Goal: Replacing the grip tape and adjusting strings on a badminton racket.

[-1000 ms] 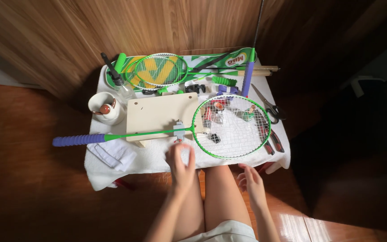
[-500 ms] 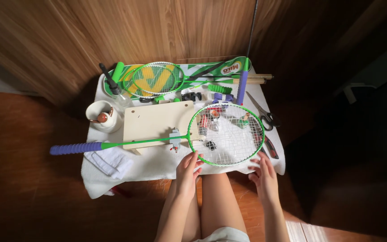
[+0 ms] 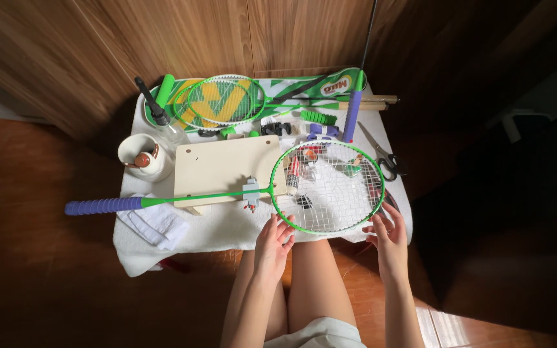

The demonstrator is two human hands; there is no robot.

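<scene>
A green badminton racket [image 3: 327, 187] lies flat across a small table, its purple grip [image 3: 101, 206] pointing left and its strung head at the right. My left hand [image 3: 274, 240] touches the near left rim of the head with fingers spread. At the near right rim rests my right hand [image 3: 387, 234], fingers apart on the frame. A small grey clamp [image 3: 251, 191] sits on the shaft near the throat. The shaft crosses a pale wooden board [image 3: 224, 169]. Small items lie under the strings, too small to tell.
A white cloth [image 3: 220, 225] covers the table. At the back lie two more green rackets [image 3: 224, 100] on a green cover. A white cup [image 3: 140, 158], a folded cloth [image 3: 156, 224], scissors [image 3: 381, 154] and a purple handle [image 3: 353, 113] stand around. Wooden wall behind; wooden floor on all sides.
Both hands have moved forward and apart to the near rim of the racket head. The view has shifted slightly; the racket lies where it was.
</scene>
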